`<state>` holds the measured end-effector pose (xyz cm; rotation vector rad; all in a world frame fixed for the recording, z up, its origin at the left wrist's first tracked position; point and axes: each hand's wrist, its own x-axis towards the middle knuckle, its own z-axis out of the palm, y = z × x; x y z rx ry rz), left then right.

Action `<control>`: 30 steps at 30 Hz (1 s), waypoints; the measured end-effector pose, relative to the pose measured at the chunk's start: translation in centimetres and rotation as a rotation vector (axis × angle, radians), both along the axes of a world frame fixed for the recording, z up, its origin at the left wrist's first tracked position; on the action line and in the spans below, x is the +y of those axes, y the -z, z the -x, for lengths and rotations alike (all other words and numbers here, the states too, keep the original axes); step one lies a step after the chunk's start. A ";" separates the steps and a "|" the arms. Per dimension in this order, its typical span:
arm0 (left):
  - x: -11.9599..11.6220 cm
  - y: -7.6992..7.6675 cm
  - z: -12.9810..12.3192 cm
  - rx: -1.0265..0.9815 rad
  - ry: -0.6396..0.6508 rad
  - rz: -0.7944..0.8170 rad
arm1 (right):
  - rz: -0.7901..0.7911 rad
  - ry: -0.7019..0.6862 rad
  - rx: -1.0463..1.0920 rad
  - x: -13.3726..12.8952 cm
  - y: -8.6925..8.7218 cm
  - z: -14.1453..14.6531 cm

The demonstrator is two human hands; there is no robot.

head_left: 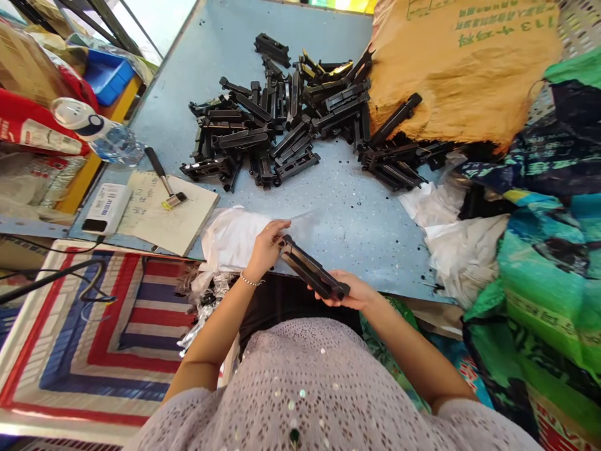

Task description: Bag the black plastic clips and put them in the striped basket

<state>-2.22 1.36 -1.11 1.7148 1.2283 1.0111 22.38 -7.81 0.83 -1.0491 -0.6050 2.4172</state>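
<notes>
Okay, the relation that mattered: the black part (313,268) sat between your two hands, over the near edge of the table (361,235), long axis on a diagonal, far-left to near-right. A long hollow showed along it, facing up toward you.

Your right hand (354,291) had the near-right end: palm to the right of it, fingers curled under and around, grasping it. Your left hand (268,245) was at the far-left end, fingertips up against it or just beside it. Couldn't tell if it was pinching or only steadying, so the right looked like the sure grip. Neither hand was clenched on nothing.

From your left hand the part ran near and right; from your right hand, far and left. The hands were at opposite ends of the axis, left one farther out.

White wrap (230,235) lay just left of your left hand, partly behind it; cloth or film, couldn't say. The main pile (282,122) of similar parts was on the far side, well apart from both hands, left hand nearer. Those lay every which way. The right-hand end of that spread, by the orange sack (460,69), was nearer your right hand.
</notes>
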 end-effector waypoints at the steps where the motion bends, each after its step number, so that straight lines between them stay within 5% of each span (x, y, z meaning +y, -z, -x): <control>1: 0.0 0.0 0.1 -0.010 -0.010 0.002 | 0.056 0.077 0.009 -0.5 0.6 0.2; 6: -0.6 0.2 0.2 0.234 0.075 -0.135 | 0.166 0.313 0.097 -0.9 1.6 0.1; 10: -2.4 -0.7 -1.0 0.376 0.134 -0.313 | 0.118 0.204 0.156 0.2 1.4 1.0; 12: -3.7 -1.4 -1.6 0.365 0.245 -0.391 | -0.045 0.185 0.011 0.9 1.4 1.8; 15: -5.5 -2.4 -2.3 0.296 0.459 -0.425 | -0.295 0.342 -0.304 1.7 1.1 3.0; 18: -6.6 -3.3 -2.5 0.264 0.530 -0.368 | -0.451 0.460 -0.548 1.5 -0.4 4.3; 20: -7.2 -4.9 -1.7 0.258 0.494 -0.361 | -0.619 0.393 -0.667 1.0 -2.0 5.0; 22: -8.3 -7.5 0.6 0.225 0.394 -0.348 | -0.732 0.200 -0.551 0.3 -3.6 5.2; 24: -9.9 -10.5 4.5 0.185 0.324 -0.241 | -0.708 -0.018 -0.270 0.0 -4.6 5.0; 26: -11.4 -12.3 9.1 0.186 0.408 -0.019 | -0.641 -0.089 -0.158 0.1 -4.6 4.4; 28: -12.4 -11.4 13.2 0.316 0.556 0.284 | -0.597 0.010 -0.272 0.6 -3.5 3.6; 30: -12.6 -7.7 16.0 0.502 0.501 0.603 | -0.562 0.179 -0.429 1.3 -1.9 3.1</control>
